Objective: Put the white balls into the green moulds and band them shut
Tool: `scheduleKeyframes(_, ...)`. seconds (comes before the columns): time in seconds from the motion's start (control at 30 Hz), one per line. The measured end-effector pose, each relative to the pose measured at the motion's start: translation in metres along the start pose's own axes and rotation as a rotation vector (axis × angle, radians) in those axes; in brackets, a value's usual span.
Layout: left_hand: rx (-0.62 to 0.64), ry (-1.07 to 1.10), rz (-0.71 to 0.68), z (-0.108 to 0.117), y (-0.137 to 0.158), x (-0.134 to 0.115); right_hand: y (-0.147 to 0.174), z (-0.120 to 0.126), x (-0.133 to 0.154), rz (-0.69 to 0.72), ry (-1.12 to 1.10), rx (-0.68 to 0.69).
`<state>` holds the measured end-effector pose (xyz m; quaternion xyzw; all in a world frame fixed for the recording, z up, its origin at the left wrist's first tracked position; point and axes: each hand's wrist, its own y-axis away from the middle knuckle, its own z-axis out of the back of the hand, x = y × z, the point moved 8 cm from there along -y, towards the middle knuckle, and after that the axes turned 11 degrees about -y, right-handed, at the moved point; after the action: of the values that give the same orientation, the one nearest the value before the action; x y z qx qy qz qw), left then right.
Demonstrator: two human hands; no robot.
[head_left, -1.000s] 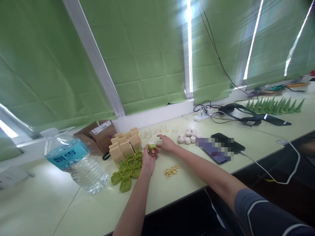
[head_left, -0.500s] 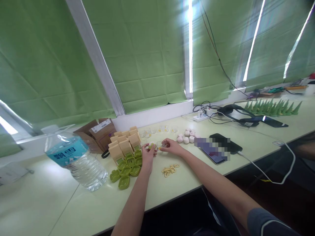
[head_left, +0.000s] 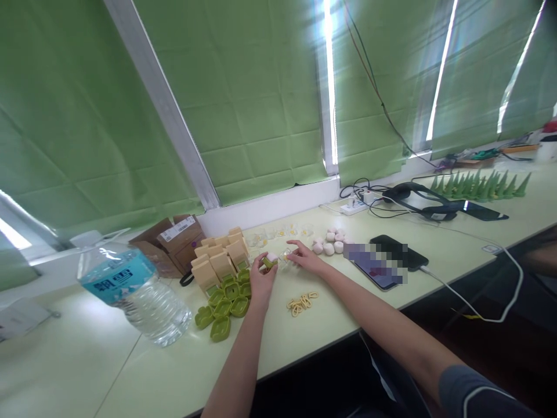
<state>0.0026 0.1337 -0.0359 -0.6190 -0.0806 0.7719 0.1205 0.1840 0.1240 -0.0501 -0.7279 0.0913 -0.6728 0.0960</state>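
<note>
My left hand (head_left: pixel 262 281) pinches a small green cup (head_left: pixel 270 264) with a whitish-pink, marshmallow-like piece (head_left: pixel 272 256) on top. Just to its right, the fingertips of my right hand (head_left: pixel 304 259) are at a small clear plastic cup (head_left: pixel 284 256) with a yellow spot; its index finger is stretched out above. Several green flower-shaped cups (head_left: pixel 221 307) lie beside my left wrist. In front of both hands is a small heap of pale yellow loops (head_left: pixel 302 303). More whitish-pink pieces (head_left: pixel 329 248) sit to the right of my right hand.
Beige upright pieces (head_left: pixel 221 261) and an open cardboard box (head_left: pixel 176 244) stand behind the green cups. At left stands a large water bottle (head_left: pixel 152 302). More clear cups (head_left: pixel 282 231) line the back. Phones (head_left: pixel 398 252), cables and green cones (head_left: pixel 487 187) are at right.
My left hand has tilted the green cup, so the whitish-pink piece now shows on top. My right index finger has lifted and spread from the clear cup. The view has shifted slightly.
</note>
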Motion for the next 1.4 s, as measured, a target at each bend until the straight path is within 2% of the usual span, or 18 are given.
scheduleKeyframes(0.23, -0.003, -0.04, -0.005, -0.001, -0.003, 0.005, -0.002, 0.006, -0.006, -0.046, -0.112, -0.073)
scheduleKeyframes(0.73, -0.031, -0.138, -0.015, 0.002, -0.006, 0.008, -0.002, 0.005, -0.007, -0.114, -0.15, -0.073)
scheduleKeyframes(0.83, -0.009, -0.192, -0.028, 0.0, -0.004, 0.004, -0.002, 0.004, -0.006, -0.101, -0.132, -0.058)
scheduleKeyframes(1.03, 0.15, -0.25, -0.163, -0.018, 0.009, -0.016, 0.002, -0.001, 0.001, -0.032, 0.072, 0.012)
scheduleKeyframes(1.23, 0.176, -0.248, -0.155, -0.022, 0.011, -0.015, 0.002, -0.001, 0.001, -0.034, 0.097, 0.014)
scheduleKeyframes(1.4, 0.15, -0.144, -0.142, -0.02, 0.012, -0.016, 0.003, 0.0, 0.001, -0.062, 0.062, -0.028)
